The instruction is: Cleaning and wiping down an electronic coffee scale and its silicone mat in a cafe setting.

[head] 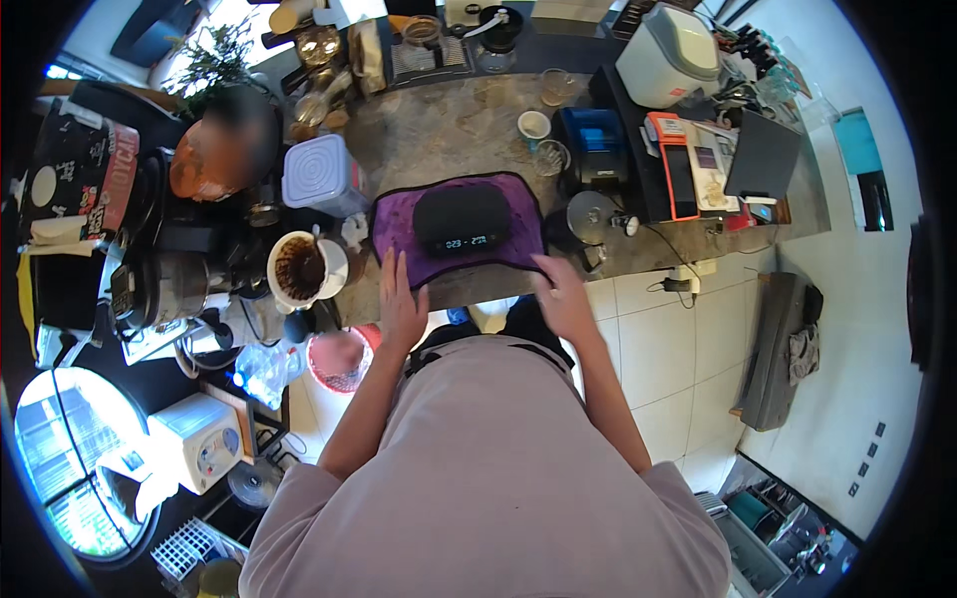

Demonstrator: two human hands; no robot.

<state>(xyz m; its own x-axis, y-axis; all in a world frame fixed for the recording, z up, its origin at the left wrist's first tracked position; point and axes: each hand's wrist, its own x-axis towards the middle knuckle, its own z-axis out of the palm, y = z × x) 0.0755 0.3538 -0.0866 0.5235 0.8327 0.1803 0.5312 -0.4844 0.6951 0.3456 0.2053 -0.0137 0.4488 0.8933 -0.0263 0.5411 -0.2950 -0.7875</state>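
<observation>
A purple cloth mat with a black border (396, 217) lies near the counter's front edge. On it rests a black digital scale (460, 213) with a lit display. My left hand (402, 303) is at the mat's front left corner, fingers extended and thumb apart. At the front right corner is my right hand (561, 295), fingers bent over the mat's edge; whether it grips the cloth I cannot tell. To the left of the mat stands a white coffee dripper (333, 269) with dark wet coffee grounds (299, 267) inside.
A square plastic tub (321, 172) stands left of the mat. To its right are a lidded metal pitcher (588, 217), a blue-black printer (594, 149), a small cup (534, 125) and a glass (552, 158). A red basket (344, 381) is below the counter's left front.
</observation>
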